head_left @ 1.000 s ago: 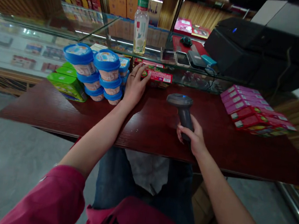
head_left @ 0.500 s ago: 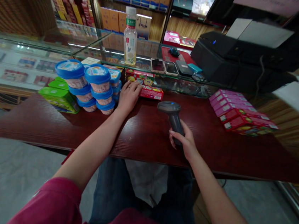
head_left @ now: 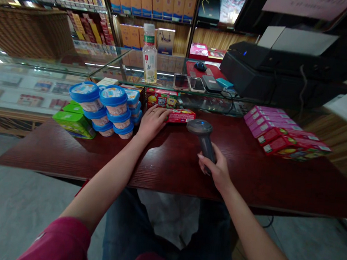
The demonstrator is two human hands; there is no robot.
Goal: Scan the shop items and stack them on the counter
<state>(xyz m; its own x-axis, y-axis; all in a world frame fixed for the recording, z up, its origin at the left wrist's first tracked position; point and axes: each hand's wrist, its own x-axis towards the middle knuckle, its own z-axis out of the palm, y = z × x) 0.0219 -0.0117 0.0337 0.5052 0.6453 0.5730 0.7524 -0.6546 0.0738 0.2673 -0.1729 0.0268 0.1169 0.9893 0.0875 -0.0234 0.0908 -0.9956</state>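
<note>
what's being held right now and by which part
The right hand holds the dark scanner by its handle. The left hand is at the left end of a red box; whether it grips cannot be told.

Your scanner (head_left: 207,148) is dark grey, with a rounded head and a small blue light on top. You grip it by the handle in your right hand (head_left: 219,168), tilted, its head up and leaning away to your left, close by the right end of the red box (head_left: 181,115); whether the two touch is unclear. The box is long and low, with some yellow in its print. It lies crosswise to you on the table (head_left: 170,158), your left hand (head_left: 153,121) at its left end.
</note>
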